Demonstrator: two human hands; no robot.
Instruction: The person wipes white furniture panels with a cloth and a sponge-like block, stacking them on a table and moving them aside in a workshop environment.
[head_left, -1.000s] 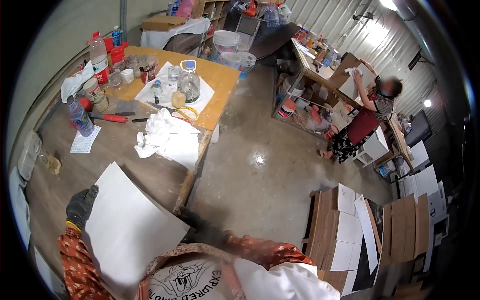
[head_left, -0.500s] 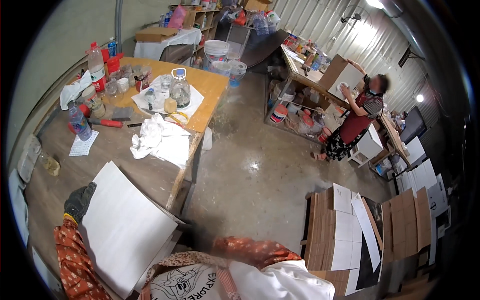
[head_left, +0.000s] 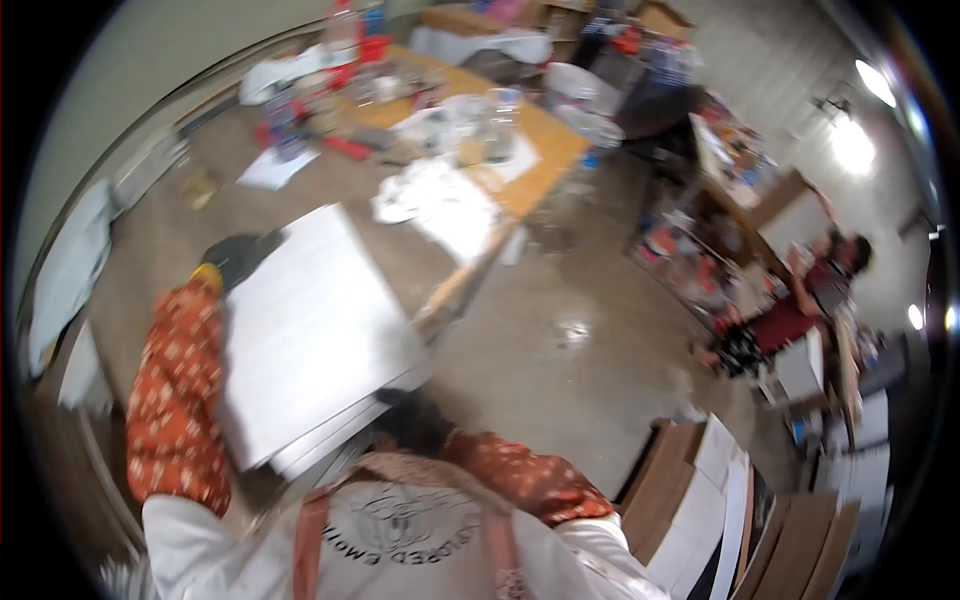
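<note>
A stack of white boards (head_left: 310, 330), at least two sheets, lies at the near left of the worktable, reaching toward my body. My left hand (head_left: 240, 258), in a dark grey glove with a yellow cuff, is closed at the top sheet's far left edge. At the stack's near right corner, close to my waist, my right hand (head_left: 415, 420) wears a dark glove and grips the edge. Motion smears its fingers, and the boards partly hide them.
A crumpled white cloth (head_left: 440, 205), a water bottle (head_left: 285, 125) and a large clear jug (head_left: 503, 122) stand farther along the worktable (head_left: 170, 240). Stacked panels (head_left: 690, 500) sit at the lower right. Another person (head_left: 800, 300) works at the far right bench, holding a board.
The view has swung, so the worktable sits farther right. My right hand, hidden before, now shows at the boards' near corner. The left hand stays at the left edge.
</note>
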